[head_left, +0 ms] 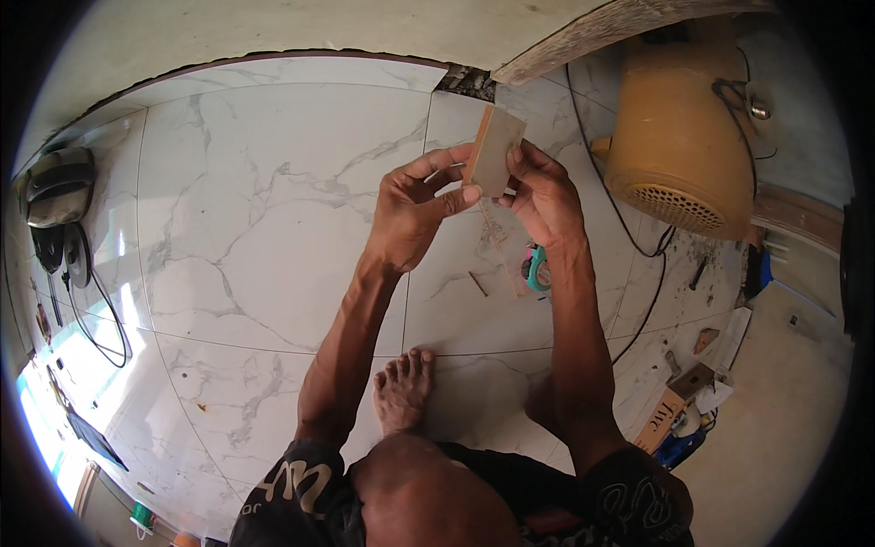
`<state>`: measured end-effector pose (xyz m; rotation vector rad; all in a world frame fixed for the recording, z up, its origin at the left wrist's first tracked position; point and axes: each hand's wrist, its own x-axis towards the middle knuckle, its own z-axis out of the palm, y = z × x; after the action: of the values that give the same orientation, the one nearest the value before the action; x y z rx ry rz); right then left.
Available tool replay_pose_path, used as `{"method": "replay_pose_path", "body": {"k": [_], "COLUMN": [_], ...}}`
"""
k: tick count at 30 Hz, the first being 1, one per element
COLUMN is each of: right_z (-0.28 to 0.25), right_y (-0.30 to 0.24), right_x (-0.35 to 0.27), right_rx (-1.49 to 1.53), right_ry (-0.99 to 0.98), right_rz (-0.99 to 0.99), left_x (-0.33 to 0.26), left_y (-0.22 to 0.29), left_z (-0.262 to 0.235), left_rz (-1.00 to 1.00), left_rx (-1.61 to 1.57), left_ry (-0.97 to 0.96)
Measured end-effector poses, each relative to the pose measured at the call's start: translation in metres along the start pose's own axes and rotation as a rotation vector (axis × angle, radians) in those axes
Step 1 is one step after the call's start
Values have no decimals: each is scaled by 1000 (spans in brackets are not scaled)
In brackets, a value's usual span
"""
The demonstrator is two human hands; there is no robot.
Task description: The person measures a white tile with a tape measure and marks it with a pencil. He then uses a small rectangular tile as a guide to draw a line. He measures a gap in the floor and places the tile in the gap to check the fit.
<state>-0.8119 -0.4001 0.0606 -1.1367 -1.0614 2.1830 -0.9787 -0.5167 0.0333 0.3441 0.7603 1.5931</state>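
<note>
Between my two hands is a small cut piece of tile (500, 155), held up with its greyish face showing and an orange-brown edge along its left side. My left hand (410, 205) pinches its lower left edge, thumb across the corner. From the other side, my right hand (547, 191) grips the right edge with thumb and fingers. Below on the floor, partly behind my right wrist, lies a teal tape measure (537, 270). A thin brown stick-like piece (478, 283) rests to its left. Beyond the tile piece, a rough gap (467, 84) breaks the skirting at the wall.
White marble-patterned tiles (264, 210) cover the floor. A yellow rounded body with a holed grille (679, 137) stands at right, its black cable (652, 314) trailing nearby. Far left sits a dark device (60, 187) with cords. A carton (661, 419) and debris lie lower right.
</note>
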Motion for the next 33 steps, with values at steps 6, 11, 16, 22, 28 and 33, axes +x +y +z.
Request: {"method": "replay_pose_path", "body": {"k": [6,11,16,22,28,33], "right_z": [2,2,1,-2,-9,-18], "right_y": [4,3,2,4,17,25], "right_x": [0,1,0,47,85,97], "right_rx": [75,81,-5,-220,-247,-212], "right_ry": [-24,-60,105,262,226,202], "right_rz": [18,28,-99,-406,-448,-472], "left_x": [-3,-3,8,50,87,98], "left_y": [-1,3,-3,-6,-26,-35], "left_z": [-4,2,1,-21,-41,-40], "left_rz": [-1,-33,48,108,235,386], "left_rx": [-215,-234,205,629,840,1007], "left_ry": [-132,-47,79,263,371,434]}}
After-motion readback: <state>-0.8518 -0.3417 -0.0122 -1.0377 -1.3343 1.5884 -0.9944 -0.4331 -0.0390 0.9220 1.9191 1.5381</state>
